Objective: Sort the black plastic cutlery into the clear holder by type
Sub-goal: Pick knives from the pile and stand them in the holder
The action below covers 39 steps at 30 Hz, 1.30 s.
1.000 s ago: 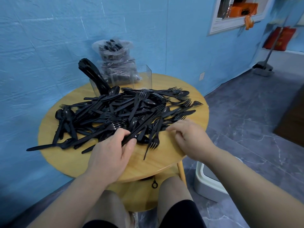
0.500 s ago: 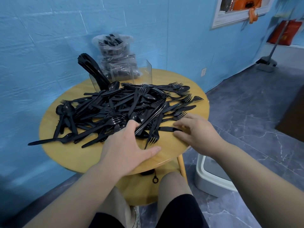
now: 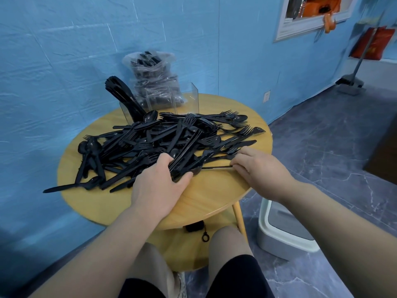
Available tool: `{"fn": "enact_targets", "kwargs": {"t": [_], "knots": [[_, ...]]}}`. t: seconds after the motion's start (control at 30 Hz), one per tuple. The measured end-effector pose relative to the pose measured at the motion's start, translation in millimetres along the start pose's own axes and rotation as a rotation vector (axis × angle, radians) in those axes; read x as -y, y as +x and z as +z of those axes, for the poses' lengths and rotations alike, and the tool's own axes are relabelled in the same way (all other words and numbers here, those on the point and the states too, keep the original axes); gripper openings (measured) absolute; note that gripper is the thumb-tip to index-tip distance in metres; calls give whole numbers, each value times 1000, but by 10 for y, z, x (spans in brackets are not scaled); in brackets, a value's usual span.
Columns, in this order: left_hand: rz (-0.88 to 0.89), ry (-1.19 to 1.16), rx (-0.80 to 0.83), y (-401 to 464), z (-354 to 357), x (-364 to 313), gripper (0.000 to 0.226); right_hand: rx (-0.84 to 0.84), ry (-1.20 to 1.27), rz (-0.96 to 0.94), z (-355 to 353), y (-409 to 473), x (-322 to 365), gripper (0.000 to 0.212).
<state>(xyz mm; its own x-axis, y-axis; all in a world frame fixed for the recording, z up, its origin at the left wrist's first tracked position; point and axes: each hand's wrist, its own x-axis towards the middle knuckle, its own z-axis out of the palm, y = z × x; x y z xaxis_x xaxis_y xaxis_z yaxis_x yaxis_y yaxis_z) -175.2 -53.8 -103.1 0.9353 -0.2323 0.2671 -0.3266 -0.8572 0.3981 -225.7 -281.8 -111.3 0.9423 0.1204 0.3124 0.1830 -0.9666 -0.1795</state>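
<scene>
So I'm at the gathering step: my left hand is wrapped round a bunch of cutlery at the near edge of the pile, and my right hand is pinching the end of one thin piece lying on the table. The holder sits behind the pile at the far side, with one batch already standing in its left slot. Next I'd guess: lift the bunch clear, check it's all one type, drop it in the matching slot.
</scene>
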Motion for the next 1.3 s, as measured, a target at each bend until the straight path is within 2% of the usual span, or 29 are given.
{"fn": "enact_targets", "kwargs": {"t": [0.1,0.2,0.3,0.5,0.7,0.77,0.83,0.9,1.03,1.17,1.3], "knots": [[-7,24,-37,69,-55,0,48,-17,-16,-12,1,-38,-36,18],[-17,34,-46,95,-113,21,52,-19,14,22,-34,-69,-67,21],[-2,-39,-43,57,-138,28,42,-45,103,51,-51,-57,-28,22],[216,26,-77,-60,-119,-61,29,-173,262,-27,-10,-19,94,14],[333,37,2,-71,-39,-43,45,-308,299,-60,-2,20,93,11],[334,59,18,-61,-6,-47,45,-323,320,-3,12,54,83,8],[304,85,-4,-42,15,-37,40,-309,333,167,22,102,18,19],[263,110,-8,-42,29,-33,36,-213,234,338,44,155,-128,34],[239,82,-7,-61,52,-42,37,68,-12,326,73,187,-299,41],[218,75,-16,-53,68,-31,35,-66,-23,237,97,109,-313,31],[225,73,-14,-61,80,-25,35,-40,33,333,74,55,-362,30]]}}
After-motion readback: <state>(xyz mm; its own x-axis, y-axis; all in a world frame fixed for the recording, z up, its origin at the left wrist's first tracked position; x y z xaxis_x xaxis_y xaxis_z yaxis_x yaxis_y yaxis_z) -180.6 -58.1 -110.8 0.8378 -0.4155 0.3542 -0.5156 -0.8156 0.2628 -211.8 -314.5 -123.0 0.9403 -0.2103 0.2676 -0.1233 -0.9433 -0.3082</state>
